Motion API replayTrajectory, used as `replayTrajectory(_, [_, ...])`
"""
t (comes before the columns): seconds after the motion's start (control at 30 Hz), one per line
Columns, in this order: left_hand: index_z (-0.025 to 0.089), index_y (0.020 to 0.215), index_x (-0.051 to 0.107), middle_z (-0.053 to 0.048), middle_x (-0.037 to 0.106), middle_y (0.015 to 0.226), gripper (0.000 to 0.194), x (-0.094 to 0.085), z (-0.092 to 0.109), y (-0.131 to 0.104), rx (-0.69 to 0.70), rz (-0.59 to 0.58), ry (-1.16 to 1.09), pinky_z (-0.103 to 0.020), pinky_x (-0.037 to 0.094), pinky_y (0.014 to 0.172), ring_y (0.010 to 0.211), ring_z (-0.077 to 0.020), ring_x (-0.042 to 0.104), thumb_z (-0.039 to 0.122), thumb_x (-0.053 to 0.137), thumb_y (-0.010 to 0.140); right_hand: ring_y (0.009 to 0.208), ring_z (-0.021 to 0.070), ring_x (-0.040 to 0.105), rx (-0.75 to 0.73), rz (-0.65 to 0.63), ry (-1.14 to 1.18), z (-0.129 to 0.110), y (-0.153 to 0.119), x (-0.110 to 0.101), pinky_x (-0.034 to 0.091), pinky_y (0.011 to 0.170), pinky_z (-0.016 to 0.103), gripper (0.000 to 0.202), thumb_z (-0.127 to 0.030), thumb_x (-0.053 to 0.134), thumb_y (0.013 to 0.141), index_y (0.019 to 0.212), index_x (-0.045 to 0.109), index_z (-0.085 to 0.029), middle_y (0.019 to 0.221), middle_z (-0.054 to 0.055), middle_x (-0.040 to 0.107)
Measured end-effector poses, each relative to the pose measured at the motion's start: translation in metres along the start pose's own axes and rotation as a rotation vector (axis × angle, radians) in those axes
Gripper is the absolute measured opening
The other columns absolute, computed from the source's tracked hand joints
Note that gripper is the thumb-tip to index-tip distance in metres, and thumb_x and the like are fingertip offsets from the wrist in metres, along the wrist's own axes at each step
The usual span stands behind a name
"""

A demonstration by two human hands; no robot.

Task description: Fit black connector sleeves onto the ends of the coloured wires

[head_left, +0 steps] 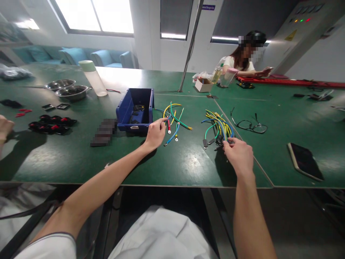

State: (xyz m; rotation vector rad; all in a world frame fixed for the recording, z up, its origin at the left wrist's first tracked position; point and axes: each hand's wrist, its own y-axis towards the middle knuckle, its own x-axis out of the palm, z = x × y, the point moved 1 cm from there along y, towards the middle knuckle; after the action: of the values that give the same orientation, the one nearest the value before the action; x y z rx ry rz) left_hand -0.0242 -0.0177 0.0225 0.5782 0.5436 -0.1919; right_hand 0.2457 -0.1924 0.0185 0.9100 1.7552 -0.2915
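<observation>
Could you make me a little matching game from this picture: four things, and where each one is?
1. Wearer's left hand
2. Wearer's right hand
3. Phone
4. Bottle

A. Right of the right hand, near the table's edge
B. At the wire bundle
C. Left of the blue bin, farther back
D. At the spread-out wires beside the bin

Pairs: 1-D, 2-B, 3-A, 4-C

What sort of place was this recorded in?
Probably a workshop for small electrical assembly, judging by the long green worktable, the bundle of coloured wires and the blue parts bin.
</observation>
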Motion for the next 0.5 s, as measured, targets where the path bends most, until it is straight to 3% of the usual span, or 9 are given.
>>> replayTrajectory(0.27, [0.013, 0.112, 0.067, -0.004, 0.067, 0.077, 0.035, -0.001, 0.0, 0.0, 0.016, 0.014, -0.029, -0.025, 0.046, 0.079, 0.078, -0.017, 0.062, 0.018, 0.039, 0.093, 0.084, 0.0358, 0.069, 0.069, 0.075, -0.2, -0.016, -0.002, -0.008, 0.051, 0.071, 0.043, 0.033, -0.041, 0.055, 0.085, 0.094, 0.076, -0.017, 0.083, 0.021, 0.072])
replayTrajectory(0.5, [0.012, 0.113, 0.066, -0.007, 0.069, 0.084, 0.035, -0.001, -0.004, 0.0, 0.065, 0.042, -0.044, -0.027, 0.047, 0.082, 0.083, -0.0176, 0.064, 0.019, 0.038, 0.095, 0.087, 0.0372, 0.069, 0.113, 0.066, -0.256, -0.026, -0.001, -0.014, 0.051, 0.07, 0.043, 0.036, -0.043, 0.054, 0.086, 0.094, 0.073, -0.014, 0.086, 0.022, 0.071])
